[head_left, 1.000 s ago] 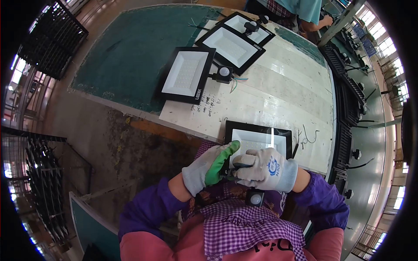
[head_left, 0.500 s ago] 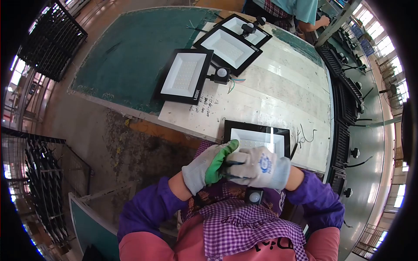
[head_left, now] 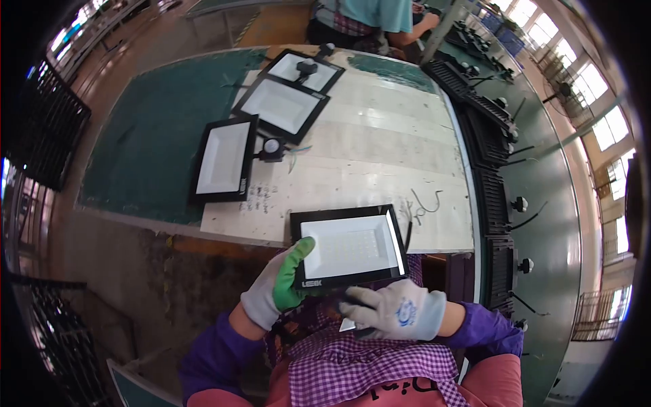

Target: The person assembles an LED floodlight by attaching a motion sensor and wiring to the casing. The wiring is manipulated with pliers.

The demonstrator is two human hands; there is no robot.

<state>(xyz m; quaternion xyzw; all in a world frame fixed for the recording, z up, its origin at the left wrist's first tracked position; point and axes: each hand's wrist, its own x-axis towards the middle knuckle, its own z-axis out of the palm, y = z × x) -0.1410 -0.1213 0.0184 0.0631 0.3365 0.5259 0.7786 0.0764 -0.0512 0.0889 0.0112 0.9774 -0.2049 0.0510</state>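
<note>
A black-framed LED floodlight [head_left: 349,247] leans on the near table edge, its white reflector facing up. My left hand [head_left: 279,281], in a grey glove with a green palm, grips its lower left corner, thumb over the frame. My right hand [head_left: 397,311], in a grey glove with a blue print, is just below the lamp's near edge with fingers curled. A small white patch [head_left: 347,324] shows under those fingers; what they hold is hidden. A dark cable [head_left: 409,234] lies at the lamp's right side.
Several similar floodlights [head_left: 224,159] with motion sensors [head_left: 272,149] lie on the table [head_left: 380,163], left and back. Loose wires [head_left: 424,203] lie right of my lamp. Black lamp housings [head_left: 498,203] line the metal conveyor [head_left: 542,224]. A co-worker [head_left: 366,20] is beyond the far edge.
My view has shifted. My hands, close together before over the lamp's near edge, have moved apart, uncovering its face and logo. The sensor seen below them earlier is out of sight.
</note>
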